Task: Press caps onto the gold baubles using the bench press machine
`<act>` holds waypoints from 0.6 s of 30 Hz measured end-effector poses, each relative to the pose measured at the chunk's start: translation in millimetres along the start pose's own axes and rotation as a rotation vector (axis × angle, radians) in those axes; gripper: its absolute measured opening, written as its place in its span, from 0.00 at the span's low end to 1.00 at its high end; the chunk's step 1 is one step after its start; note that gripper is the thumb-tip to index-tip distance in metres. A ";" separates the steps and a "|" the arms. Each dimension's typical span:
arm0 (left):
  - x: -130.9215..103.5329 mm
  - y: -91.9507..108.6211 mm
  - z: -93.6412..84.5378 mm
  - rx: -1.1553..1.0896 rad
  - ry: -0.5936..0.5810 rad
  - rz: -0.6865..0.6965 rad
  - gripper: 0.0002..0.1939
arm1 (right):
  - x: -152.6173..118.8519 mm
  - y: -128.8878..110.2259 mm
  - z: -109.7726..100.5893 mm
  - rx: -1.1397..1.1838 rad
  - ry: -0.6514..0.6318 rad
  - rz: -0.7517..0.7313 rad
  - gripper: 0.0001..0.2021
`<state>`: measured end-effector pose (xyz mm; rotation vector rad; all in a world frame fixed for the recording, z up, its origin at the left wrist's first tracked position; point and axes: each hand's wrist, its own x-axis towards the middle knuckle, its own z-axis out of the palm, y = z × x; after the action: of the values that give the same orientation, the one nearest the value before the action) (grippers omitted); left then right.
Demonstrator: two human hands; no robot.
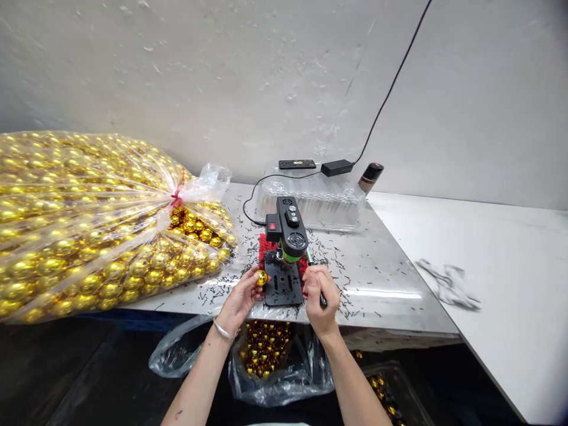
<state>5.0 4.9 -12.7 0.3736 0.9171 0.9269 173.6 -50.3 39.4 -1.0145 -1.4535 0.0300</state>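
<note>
Pale wall behind the metal desk. Left hand: fingers pinching a gold ball beside the black machine. Right hand: fingers wrapped around a black handle. Seemingly a positioning step; the next move calls for a steady pinch.

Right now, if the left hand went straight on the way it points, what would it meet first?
Probably the black base plate, close beside the gold ball in the left hand; the hand's height is hard to judge.
</note>
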 end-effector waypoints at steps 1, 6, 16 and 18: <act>-0.7 0.3 0.8 -0.002 -0.005 0.009 0.15 | 1.8 -1.2 0.0 0.006 0.006 0.011 0.15; -0.3 2.3 2.4 -0.040 0.072 -0.009 0.07 | 14.6 -9.3 -1.9 0.023 0.019 0.067 0.15; 10.7 -7.8 9.4 0.104 0.058 0.144 0.20 | 21.0 -13.5 -5.0 0.023 -0.016 0.089 0.15; 12.5 -9.4 12.8 0.128 0.057 0.157 0.19 | 21.2 -13.8 -5.4 0.019 -0.022 0.082 0.15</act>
<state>23.7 10.9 -17.6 0.5363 1.0130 1.0289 174.5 -49.3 65.3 -1.0606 -1.4281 0.1144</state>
